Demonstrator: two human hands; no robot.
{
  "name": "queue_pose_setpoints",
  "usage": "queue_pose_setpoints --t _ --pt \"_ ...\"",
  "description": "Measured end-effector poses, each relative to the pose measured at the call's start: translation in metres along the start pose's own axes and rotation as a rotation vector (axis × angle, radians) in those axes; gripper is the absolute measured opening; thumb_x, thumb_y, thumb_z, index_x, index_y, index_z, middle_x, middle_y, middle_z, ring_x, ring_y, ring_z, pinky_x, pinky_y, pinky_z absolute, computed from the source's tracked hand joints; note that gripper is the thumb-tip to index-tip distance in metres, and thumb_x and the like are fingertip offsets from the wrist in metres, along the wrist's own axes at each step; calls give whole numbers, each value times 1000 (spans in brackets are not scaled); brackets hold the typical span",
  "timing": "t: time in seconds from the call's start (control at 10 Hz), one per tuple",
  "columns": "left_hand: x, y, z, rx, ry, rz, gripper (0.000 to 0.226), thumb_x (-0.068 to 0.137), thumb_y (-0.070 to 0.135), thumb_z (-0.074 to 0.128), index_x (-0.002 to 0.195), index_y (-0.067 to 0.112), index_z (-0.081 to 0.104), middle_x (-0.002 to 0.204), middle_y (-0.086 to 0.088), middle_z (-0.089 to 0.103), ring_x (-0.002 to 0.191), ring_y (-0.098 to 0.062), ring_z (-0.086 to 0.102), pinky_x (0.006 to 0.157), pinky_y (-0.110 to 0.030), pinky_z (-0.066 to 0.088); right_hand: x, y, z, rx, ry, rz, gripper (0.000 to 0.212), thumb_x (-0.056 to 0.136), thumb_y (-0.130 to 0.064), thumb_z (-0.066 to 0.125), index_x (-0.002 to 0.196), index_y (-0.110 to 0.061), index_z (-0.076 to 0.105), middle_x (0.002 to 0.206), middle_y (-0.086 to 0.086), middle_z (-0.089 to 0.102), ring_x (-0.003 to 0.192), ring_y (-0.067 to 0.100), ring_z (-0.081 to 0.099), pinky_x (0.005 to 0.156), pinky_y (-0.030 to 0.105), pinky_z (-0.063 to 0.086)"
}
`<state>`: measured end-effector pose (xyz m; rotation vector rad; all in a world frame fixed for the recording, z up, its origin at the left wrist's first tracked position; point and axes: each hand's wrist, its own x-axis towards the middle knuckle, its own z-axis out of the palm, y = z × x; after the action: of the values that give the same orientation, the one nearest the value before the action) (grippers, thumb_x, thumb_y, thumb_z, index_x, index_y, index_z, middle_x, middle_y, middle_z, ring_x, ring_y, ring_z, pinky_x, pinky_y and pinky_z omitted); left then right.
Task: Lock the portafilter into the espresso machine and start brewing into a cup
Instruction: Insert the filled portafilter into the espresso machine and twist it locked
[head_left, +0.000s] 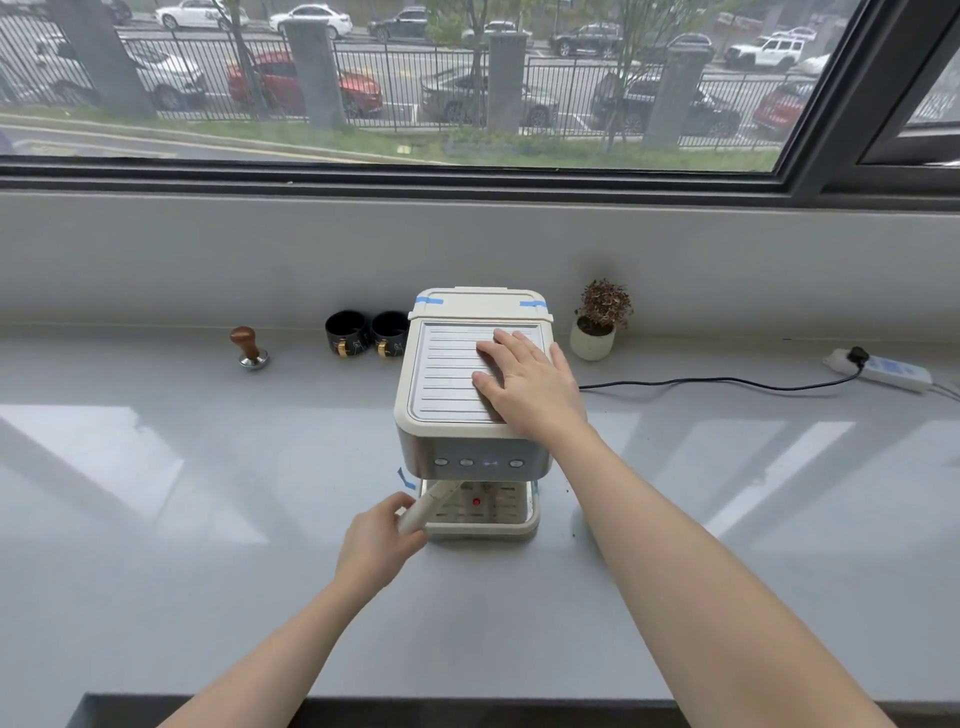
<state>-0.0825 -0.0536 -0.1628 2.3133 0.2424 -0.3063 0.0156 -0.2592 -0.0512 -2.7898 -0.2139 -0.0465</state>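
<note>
Two hands are engaged. The left hand (382, 540) is closed around the portafilter (427, 506) handle, whose long axis runs up and rightward from that hand, under the espresso machine (470, 410). The right hand (530, 384) lies flat and open on the machine top, bracing it. Locking likely requires swinging the handle rightward. Both cups (369, 332) stand on the bench (156, 467), beyond the left hand.

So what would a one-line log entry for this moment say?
stage: locking portafilter | left hand: gripping portafilter handle | right hand: flat on espresso machine top | cups: beside machine, none on drip tray
</note>
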Motion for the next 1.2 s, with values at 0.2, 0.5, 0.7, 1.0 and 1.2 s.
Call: queue_pose_setpoints --t 0.2,0.5,0.7,1.0,1.2 --pt "13 12 -7 37 -8 11 22 74 20 64 91 32 60 74 4 71 47 -16 51 53 -31 47 0 -1 -1 2 0 2 50 96 -51 28 144 -40 31 161 -14 20 151 10 7 122 43 -1" --pt "18 10 -18 25 -14 4 24 74 18 66 85 39 59 77 2 74 46 -14 52 52 -29 46 -1 -1 -2 -2 1 7 49 96 -51 28 144 -40 31 161 -14 20 150 9 8 123 43 -1" --pt "21 10 -21 3 -27 0 26 73 18 67 81 41 59 78 -1 74 45 -18 51 49 -26 45 -1 -2 -2 -8 0 10 50 96 -51 27 144 -40 31 161 -14 20 150 9 8 122 44 -1" --pt "25 5 -24 -48 -41 3 24 73 17 69 93 31 67 75 -1 73 44 -19 52 47 -24 42 0 -1 -1 -12 1 12 50 96 -52 27 144 -40 31 161 -14 20 150 9 8 123 44 0" --pt "28 -1 -19 -91 -49 5 24 74 18 71 93 32 68 71 1 72 43 -17 51 49 -26 41 -1 -1 -2 -5 2 9 51 96 -52 27 144 -39 31 161 -14 20 150 9 8 123 44 0"
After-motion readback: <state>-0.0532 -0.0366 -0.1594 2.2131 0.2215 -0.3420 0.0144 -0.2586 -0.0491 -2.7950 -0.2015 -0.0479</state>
